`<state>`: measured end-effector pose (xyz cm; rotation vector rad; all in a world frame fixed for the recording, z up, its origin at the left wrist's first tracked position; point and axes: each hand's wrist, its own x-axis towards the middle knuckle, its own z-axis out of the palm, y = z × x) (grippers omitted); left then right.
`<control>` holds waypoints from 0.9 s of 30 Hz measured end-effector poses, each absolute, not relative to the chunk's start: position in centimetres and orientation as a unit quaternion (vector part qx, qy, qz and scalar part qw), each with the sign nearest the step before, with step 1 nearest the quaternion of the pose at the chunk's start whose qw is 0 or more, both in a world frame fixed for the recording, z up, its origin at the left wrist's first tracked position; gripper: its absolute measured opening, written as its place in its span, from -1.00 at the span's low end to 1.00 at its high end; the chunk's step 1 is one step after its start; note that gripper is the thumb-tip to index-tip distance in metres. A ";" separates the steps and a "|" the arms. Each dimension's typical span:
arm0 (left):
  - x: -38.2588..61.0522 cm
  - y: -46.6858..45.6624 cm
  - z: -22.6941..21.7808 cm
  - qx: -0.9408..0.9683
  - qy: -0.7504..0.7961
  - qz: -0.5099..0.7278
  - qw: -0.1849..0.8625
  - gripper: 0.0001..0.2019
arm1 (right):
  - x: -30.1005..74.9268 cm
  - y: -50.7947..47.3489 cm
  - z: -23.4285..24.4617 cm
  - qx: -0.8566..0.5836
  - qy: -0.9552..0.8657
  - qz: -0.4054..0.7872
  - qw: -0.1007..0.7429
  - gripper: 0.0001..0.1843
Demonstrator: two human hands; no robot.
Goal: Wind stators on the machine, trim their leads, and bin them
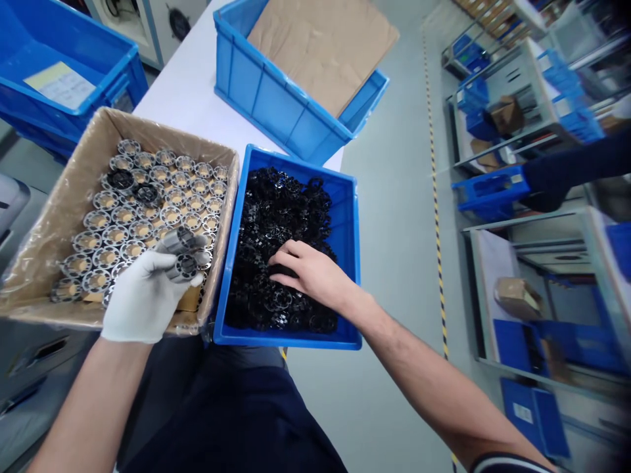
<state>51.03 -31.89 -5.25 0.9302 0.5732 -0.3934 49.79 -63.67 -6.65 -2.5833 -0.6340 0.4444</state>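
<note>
My left hand (140,299), in a white glove, is closed around metal cylinders (186,267) with slotted walls; at least two show, and the near one has a black ring-like end. It hovers over a cardboard box (46,213) lined with clear film, where rows of similar open metal cylinders (116,234) stand upright. Two in the box have black pieces (148,194) on top. My bare right hand (313,272) reaches into a blue bin (349,263) heaped with small black plastic parts (288,203). Its fingers and thumb pinch one dark part (282,270), partly hidden.
Behind the bin, a larger blue crate (276,98) holds a brown cardboard sheet (320,46) on the white table (185,85). Another blue crate (113,72) with a paper stands left. Shelves (527,223) and another person's dark sleeve (576,161) are across the aisle.
</note>
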 end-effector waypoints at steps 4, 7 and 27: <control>50.9 -31.9 -5.7 0.447 0.228 -0.188 0.844 -0.50 | 49.6 -63.9 -6.9 -0.936 -0.182 0.093 0.288 -0.88; 50.8 -32.1 -5.7 0.439 0.254 -0.188 0.841 -0.56 | 50.2 -63.7 -7.4 -0.932 -0.140 0.052 0.331 -0.85; 50.6 -32.1 -6.1 0.455 0.207 -0.188 0.845 -0.68 | 52.0 -64.0 -9.7 -0.952 -0.077 0.105 0.278 -0.81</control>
